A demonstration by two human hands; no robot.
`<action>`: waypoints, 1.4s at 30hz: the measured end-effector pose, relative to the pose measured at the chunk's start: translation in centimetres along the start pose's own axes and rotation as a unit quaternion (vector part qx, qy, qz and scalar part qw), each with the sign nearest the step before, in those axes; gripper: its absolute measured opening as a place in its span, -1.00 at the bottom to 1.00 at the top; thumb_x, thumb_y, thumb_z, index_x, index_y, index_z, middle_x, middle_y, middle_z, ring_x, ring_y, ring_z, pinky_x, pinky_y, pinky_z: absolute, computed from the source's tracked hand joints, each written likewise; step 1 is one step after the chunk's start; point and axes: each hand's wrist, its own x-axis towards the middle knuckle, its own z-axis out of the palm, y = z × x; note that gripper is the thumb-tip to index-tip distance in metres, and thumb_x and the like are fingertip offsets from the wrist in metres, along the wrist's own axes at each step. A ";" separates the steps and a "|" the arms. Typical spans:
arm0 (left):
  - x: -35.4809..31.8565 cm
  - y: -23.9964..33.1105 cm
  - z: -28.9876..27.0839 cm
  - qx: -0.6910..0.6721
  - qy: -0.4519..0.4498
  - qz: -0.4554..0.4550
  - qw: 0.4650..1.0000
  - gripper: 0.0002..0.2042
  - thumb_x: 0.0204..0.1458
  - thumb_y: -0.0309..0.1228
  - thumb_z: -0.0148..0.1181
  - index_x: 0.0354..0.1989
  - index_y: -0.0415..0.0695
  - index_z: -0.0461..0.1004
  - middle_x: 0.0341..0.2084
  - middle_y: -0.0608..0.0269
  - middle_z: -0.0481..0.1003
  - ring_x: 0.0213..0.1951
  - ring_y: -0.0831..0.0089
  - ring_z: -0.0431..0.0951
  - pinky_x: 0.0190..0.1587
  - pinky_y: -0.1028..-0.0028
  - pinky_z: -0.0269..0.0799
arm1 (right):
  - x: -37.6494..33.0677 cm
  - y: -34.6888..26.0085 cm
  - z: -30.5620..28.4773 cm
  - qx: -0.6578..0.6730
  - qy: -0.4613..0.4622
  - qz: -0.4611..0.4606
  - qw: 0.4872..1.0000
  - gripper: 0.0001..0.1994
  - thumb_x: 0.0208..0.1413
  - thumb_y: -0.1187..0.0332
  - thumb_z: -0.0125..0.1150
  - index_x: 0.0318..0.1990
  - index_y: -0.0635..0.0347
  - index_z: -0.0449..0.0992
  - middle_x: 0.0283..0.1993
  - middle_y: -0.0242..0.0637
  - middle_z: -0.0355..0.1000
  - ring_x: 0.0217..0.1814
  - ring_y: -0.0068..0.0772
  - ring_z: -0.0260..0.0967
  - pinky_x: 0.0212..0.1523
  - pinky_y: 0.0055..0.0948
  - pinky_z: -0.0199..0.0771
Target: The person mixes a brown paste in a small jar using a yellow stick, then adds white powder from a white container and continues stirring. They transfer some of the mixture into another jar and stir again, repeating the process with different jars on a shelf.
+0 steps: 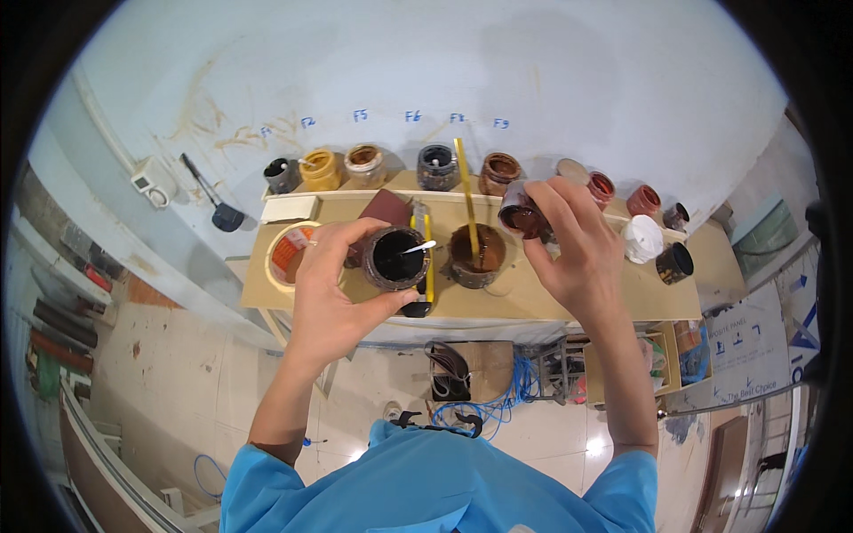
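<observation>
My left hand point(324, 289) is wrapped round a jar of black paint point(391, 265), and a small white-handled spoon or stick point(421, 247) leans in its mouth. In my right hand point(582, 253) is a dark-stained jar point(520, 218), tipped with its mouth toward me; reddish brown shows inside. Between the two hands a wide tub of brown paint point(471, 274) rests on the bench, with a long yellow stick point(466, 182) standing in it. A yellow-edged tool point(429, 266), partly hidden, lies beside the left-hand jar.
Paint jars line the ledge at the wall, including a yellow one point(320, 171) and a dark blue-grey one point(437, 169). A tape roll point(283, 258) lies left on the bench point(551, 302). At right stand a white tub point(641, 238) and a black cup point(675, 263). Blue hose point(515, 391) coils below.
</observation>
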 end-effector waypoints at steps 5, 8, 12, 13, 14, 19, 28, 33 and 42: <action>-0.6 -0.4 -0.8 0.006 0.006 0.010 1.000 -0.30 -0.26 -0.49 0.70 0.18 -0.15 0.56 0.04 0.16 0.62 0.08 0.19 0.57 0.21 0.22 0.46 | 0.9 -1.3 1.2 -0.030 -0.023 -0.069 0.997 -0.35 -0.06 0.46 0.48 0.28 -0.17 0.52 0.19 -0.35 0.42 0.05 -0.23 0.56 -0.26 -0.28 0.63; -0.8 -0.7 -1.1 0.013 0.009 0.011 1.000 -0.30 -0.27 -0.47 0.70 0.17 -0.16 0.56 0.05 0.16 0.62 0.10 0.16 0.56 0.24 0.20 0.43 | 1.1 -1.6 1.5 -0.048 -0.031 -0.093 0.994 -0.35 -0.05 0.47 0.48 0.28 -0.16 0.52 0.19 -0.33 0.40 0.05 -0.24 0.55 -0.27 -0.30 0.63; -1.2 -0.8 -1.3 0.011 0.009 -0.001 1.000 -0.30 -0.27 -0.46 0.70 0.16 -0.17 0.56 0.05 0.15 0.63 0.12 0.15 0.55 0.24 0.20 0.43 | 1.1 -1.6 1.6 -0.063 -0.005 -0.129 0.990 -0.38 -0.02 0.48 0.46 0.27 -0.15 0.52 0.17 -0.33 0.39 0.04 -0.26 0.54 -0.30 -0.33 0.63; -1.2 -0.8 -1.3 0.006 0.009 0.000 1.000 -0.30 -0.27 -0.47 0.70 0.16 -0.17 0.56 0.05 0.15 0.63 0.12 0.16 0.54 0.24 0.20 0.43 | 1.1 -1.6 1.5 -0.067 -0.007 -0.132 0.989 -0.39 -0.01 0.48 0.45 0.26 -0.14 0.53 0.17 -0.34 0.39 0.03 -0.27 0.53 -0.31 -0.33 0.63; -1.2 -0.8 -1.3 0.003 0.010 0.005 1.000 -0.31 -0.27 -0.47 0.70 0.16 -0.17 0.56 0.05 0.15 0.63 0.12 0.16 0.54 0.24 0.20 0.43 | 1.0 -1.6 1.5 -0.069 -0.009 -0.133 0.989 -0.40 0.00 0.48 0.44 0.26 -0.14 0.53 0.16 -0.34 0.38 0.02 -0.27 0.53 -0.32 -0.34 0.63; -1.1 -0.7 -1.0 -0.009 0.009 0.004 1.000 -0.31 -0.27 -0.49 0.69 0.15 -0.17 0.56 0.04 0.15 0.62 0.10 0.16 0.54 0.22 0.20 0.44 | 0.8 -1.7 0.9 -0.083 -0.034 -0.133 0.987 -0.31 -0.09 0.56 0.50 0.30 -0.07 0.56 0.18 -0.33 0.42 0.00 -0.26 0.54 -0.19 -0.28 0.62; -1.0 -0.6 -1.1 -0.001 0.007 0.010 1.000 -0.32 -0.29 -0.50 0.69 0.14 -0.16 0.56 0.02 0.14 0.61 0.08 0.14 0.54 0.20 0.20 0.44 | 1.5 -2.2 0.6 -0.108 -0.004 -0.182 0.977 -0.42 -0.06 0.57 0.43 0.20 -0.06 0.61 0.11 -0.31 0.42 -0.10 -0.35 0.52 -0.28 -0.39 0.62; -1.1 -0.7 -1.2 0.002 0.011 0.014 1.000 -0.32 -0.29 -0.50 0.68 0.14 -0.16 0.56 0.02 0.14 0.61 0.08 0.15 0.54 0.20 0.20 0.44 | 1.8 -2.4 0.6 -0.134 0.011 -0.200 0.971 -0.37 -0.07 0.57 0.40 0.21 -0.22 0.55 0.09 -0.33 0.39 -0.15 -0.47 0.50 -0.35 -0.48 0.61; -1.1 -0.8 -0.8 0.019 0.018 0.022 0.999 -0.31 -0.29 -0.49 0.68 0.15 -0.16 0.57 0.01 0.18 0.63 0.06 0.24 0.57 0.13 0.27 0.45 | 0.1 -1.6 0.9 0.067 0.000 0.032 0.997 -0.52 -0.03 0.45 0.55 0.10 0.09 0.58 0.01 -0.32 0.45 -0.14 -0.34 0.49 -0.19 -0.34 0.60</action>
